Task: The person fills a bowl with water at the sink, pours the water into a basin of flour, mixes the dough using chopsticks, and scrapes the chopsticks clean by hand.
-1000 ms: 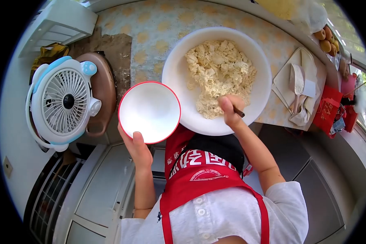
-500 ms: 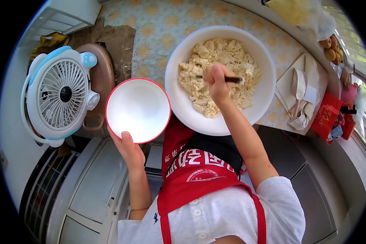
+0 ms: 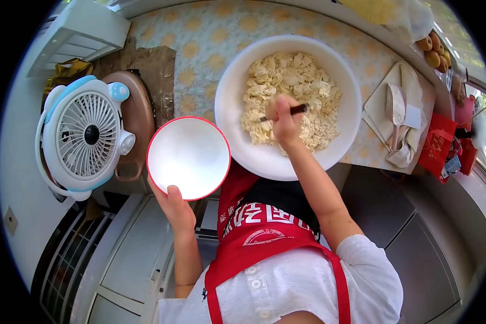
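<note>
My left hand (image 3: 177, 210) grips a white bowl with a red rim (image 3: 189, 159) from below, thumb over the near edge. No contents show inside this bowl. Beside it on the counter stands a large white basin (image 3: 344, 143) holding shaggy, crumbly dough (image 3: 294, 73). Over the dough my right hand (image 3: 285, 119) is closed around dark chopsticks (image 3: 298, 109). Part of the chopsticks is hidden by the fist, and their lower ends are hard to make out against the dough.
A white and blue fan (image 3: 86, 135) stands at the left by a brown oval object (image 3: 137, 116). Right of the basin, a scoop with white powder (image 3: 397, 105) lies on a cream cloth (image 3: 380, 100). Red packaging (image 3: 436, 143) and round brownish fruit (image 3: 432, 58) are near the window.
The right hand has shifted slightly down and left over the dough, and the chopsticks have changed angle. The bowl in the left hand sits a little lower and further right.
</note>
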Tool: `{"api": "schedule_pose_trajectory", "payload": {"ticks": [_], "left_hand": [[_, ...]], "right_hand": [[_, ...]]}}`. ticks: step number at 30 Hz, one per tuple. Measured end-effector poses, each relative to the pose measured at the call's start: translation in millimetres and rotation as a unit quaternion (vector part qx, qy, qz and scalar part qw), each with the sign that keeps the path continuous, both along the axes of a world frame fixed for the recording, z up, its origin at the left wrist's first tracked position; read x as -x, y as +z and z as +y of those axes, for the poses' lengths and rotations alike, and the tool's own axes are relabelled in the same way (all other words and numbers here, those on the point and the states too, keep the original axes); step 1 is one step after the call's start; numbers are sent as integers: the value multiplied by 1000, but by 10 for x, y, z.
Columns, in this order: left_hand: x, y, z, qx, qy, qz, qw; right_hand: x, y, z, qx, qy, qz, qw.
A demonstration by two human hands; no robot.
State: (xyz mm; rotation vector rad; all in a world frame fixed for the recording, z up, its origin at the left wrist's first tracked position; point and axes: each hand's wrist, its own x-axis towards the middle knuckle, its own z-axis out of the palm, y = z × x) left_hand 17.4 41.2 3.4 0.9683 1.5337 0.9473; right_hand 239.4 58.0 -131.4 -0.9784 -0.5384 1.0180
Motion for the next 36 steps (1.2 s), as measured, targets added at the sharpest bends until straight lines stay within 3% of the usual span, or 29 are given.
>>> {"api": "schedule_pose_trajectory", "payload": {"ticks": [3,4,8,10,12,15,20,24,28,32,36], "left_hand": [[120,91,-61,-13,5,8,1000],[152,106,-78,-15,3,7,1000],[195,71,-88,-20,34,-11,999],[206,31,-53,-17,32,-24,999],[205,-47,-31,-10,23,-23,999],[100,-27,43,0,10,-30,999],[-27,-8,116,-27,-24,-39,999],[-113,-18,125,-36,-77,-30,996],[-164,-41,157,-27,-100,-25,994],[-185,-89,214,-29,-122,-32,992],[-214,-85,274,-24,-131,-25,991]], "right_hand": [[-87,122,631,15,33,-109,993],[-171,159,719,0,21,-83,996],[-544,178,155,5,13,-2,1000],[-560,157,-439,65,38,-37,996],[-477,142,-820,53,29,-17,998],[-521,340,-619,53,7,9,999],[-1249,718,-126,-90,-46,-118,988],[-1530,452,24,-48,-85,-118,988],[-1270,254,-495,52,-116,-264,956],[-951,245,-828,45,-198,-133,970],[-505,249,-674,6,-213,47,976]]}}
